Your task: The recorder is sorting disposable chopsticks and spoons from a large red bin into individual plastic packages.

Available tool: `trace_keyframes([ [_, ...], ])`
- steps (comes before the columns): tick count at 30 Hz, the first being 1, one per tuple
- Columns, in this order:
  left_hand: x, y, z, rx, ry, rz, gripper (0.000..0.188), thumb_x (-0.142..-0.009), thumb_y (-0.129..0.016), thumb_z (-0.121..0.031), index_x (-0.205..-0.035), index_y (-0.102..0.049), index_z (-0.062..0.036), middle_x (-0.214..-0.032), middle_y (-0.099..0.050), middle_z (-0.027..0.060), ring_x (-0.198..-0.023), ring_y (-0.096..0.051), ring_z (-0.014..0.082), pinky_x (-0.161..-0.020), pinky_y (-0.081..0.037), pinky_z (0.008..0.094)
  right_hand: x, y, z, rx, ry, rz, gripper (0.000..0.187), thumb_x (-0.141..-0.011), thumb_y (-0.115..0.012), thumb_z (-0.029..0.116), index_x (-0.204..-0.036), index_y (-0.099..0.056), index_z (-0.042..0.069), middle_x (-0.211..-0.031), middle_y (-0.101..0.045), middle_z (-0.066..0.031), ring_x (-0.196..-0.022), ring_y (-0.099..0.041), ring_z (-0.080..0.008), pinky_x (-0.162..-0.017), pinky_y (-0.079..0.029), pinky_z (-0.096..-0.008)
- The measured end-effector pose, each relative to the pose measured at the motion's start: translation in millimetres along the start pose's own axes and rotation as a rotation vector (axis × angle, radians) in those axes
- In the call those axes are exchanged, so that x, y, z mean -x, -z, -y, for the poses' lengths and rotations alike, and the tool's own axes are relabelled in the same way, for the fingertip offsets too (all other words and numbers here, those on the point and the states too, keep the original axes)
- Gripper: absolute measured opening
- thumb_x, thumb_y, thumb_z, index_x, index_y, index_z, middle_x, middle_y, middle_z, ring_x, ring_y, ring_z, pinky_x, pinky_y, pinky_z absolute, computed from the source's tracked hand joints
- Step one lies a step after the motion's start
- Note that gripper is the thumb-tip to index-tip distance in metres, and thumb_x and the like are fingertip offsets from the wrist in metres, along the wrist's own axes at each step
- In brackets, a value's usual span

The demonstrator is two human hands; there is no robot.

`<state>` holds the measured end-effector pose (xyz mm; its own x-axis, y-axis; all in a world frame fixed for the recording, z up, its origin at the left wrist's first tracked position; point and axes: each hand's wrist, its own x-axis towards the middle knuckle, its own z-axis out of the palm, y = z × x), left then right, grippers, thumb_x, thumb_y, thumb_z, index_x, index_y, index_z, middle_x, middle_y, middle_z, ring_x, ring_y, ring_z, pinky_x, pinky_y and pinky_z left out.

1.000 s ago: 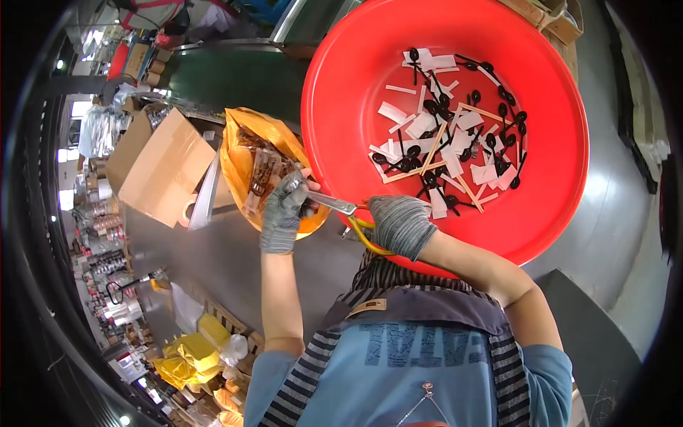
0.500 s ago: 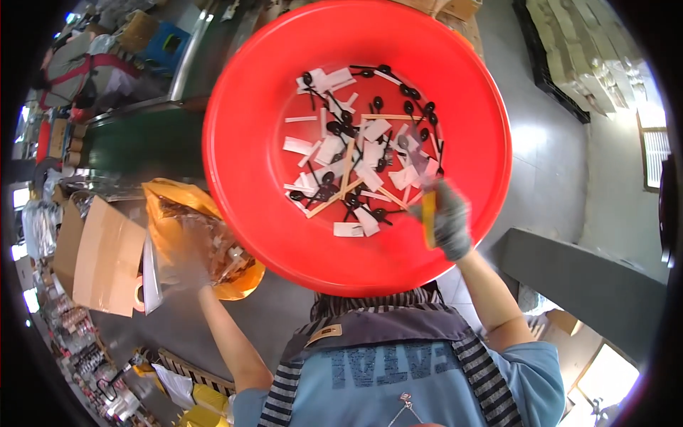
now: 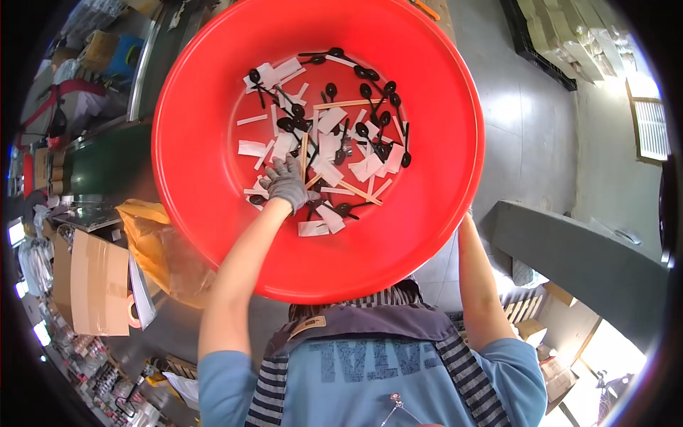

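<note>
A large round red basin (image 3: 434, 178) fills the middle of the view. Scattered over its bottom are several black spoons (image 3: 367, 73), white paper packets (image 3: 366, 168), narrow white strips (image 3: 252, 119) and pale wooden sticks (image 3: 350, 104). My left hand (image 3: 288, 186), in a grey glove, reaches in over the near left part of this pile. Its fingers are spread and touch or hover just above the pieces; I see nothing held. My right forearm reaches up to the basin's right rim. Only a sliver of my right hand (image 3: 467, 213) shows there; the rim hides its fingers.
Left of the basin hangs an orange-yellow bag (image 3: 146, 231) with a clear plastic part. An open cardboard box (image 3: 98, 285) stands beside it, with a roll of tape (image 3: 133, 310). A grey beam (image 3: 569, 252) runs along the right. An orange-handled tool (image 3: 427, 8) lies beyond the far rim.
My left hand has moved from the orange-yellow bag into the basin. My right hand has left the basin's inside for its right rim, and the yellow thing at it is out of sight.
</note>
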<state>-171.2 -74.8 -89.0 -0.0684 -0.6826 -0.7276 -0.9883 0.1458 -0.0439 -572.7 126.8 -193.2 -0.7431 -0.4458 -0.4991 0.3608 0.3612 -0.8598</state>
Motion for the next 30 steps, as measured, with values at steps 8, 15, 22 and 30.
trace_keyframes([
  [8,-68,-59,0,0.14,-0.064,-0.52,0.051,-0.073,-0.062,-0.024,-0.12,-0.046,-0.0176,-0.114,-0.046,0.0119,-0.106,-0.046,0.0311,-0.078,-0.044,0.0453,19,-32,101,0.475,0.375,-0.021,0.019,-0.085,-0.051,0.019,-0.086,-0.059,0.002,-0.068,-0.055,-0.0024,-0.059,-0.048,-0.0114,-0.055,-0.041,-0.0255],
  [15,-96,-47,72,1.288,-0.125,-0.307,0.017,-0.08,-0.061,-0.016,-0.094,-0.065,-0.0056,-0.065,-0.053,-0.0033,-0.059,-0.045,0.0052,-0.052,-0.038,0.0221,77,-170,207,0.731,0.77,0.639,0.012,-0.081,-0.055,0.005,-0.092,-0.06,0.001,-0.082,-0.06,-0.0082,-0.077,-0.059,-0.0155,-0.068,-0.047,-0.0283],
  [22,-42,-21,96,1.84,0.164,-0.17,0.021,-0.085,-0.057,-0.016,-0.104,-0.057,-0.0086,-0.085,-0.062,0.005,-0.064,-0.059,0.0136,-0.048,-0.046,0.0242,-6,-317,98,1.528,1.169,0.757,0.014,-0.075,-0.052,0.01,-0.086,-0.06,0.008,-0.086,-0.06,-0.0153,-0.081,-0.059,-0.0329,-0.069,-0.048,-0.0409],
  [30,-10,-57,77,1.064,-0.129,-0.265,0.022,-0.07,-0.064,-0.021,-0.087,-0.063,-0.0067,-0.073,-0.063,0.009,-0.061,-0.057,0.0177,-0.056,-0.045,0.0295,4,-338,77,1.299,1.132,0.644,0.016,-0.072,-0.057,0.015,-0.082,-0.057,0.003,-0.082,-0.058,-0.0189,-0.079,-0.056,-0.0369,-0.067,-0.046,-0.044],
])
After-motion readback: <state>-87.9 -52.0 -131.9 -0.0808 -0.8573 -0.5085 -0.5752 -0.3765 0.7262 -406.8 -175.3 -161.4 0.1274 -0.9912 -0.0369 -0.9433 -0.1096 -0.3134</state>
